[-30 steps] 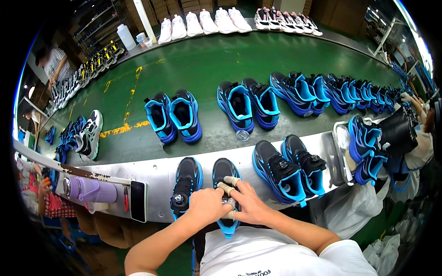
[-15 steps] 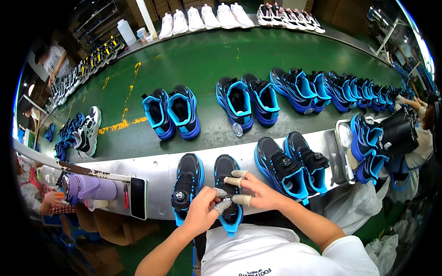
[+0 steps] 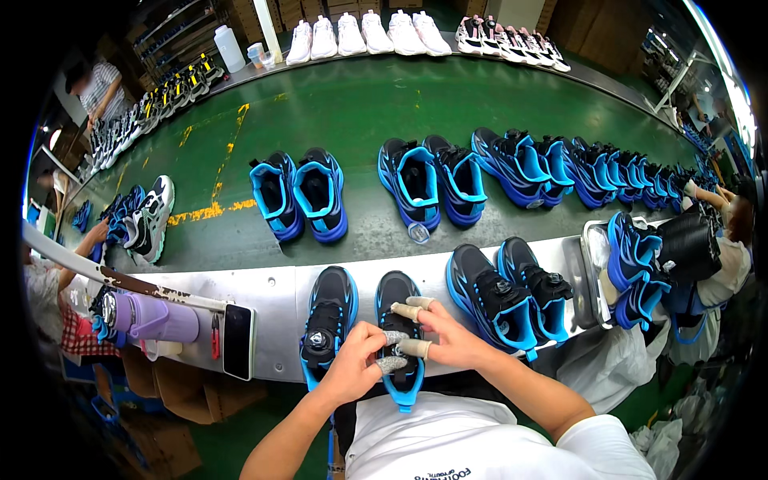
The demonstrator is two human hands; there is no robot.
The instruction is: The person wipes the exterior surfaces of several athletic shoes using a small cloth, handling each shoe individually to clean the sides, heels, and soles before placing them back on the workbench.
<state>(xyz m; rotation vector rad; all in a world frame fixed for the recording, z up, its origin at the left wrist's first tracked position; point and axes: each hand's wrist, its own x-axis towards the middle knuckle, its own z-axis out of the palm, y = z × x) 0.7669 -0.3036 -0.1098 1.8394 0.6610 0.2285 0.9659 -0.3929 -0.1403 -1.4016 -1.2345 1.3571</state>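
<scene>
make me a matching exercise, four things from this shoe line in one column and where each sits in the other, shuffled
Things
1. white shoes
2. purple bottle
3. phone
4. right shoe

Places
A. under both hands
B. far edge of the green belt
C. lying at the near left, beside the phone
D. flat on the metal ledge, left of the near pair

Pairs: 1-B, 2-C, 3-D, 4-A

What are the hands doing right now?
Left hand: closed, pinching the black and blue shoe.
Right hand: closed on the same shoe.
</scene>
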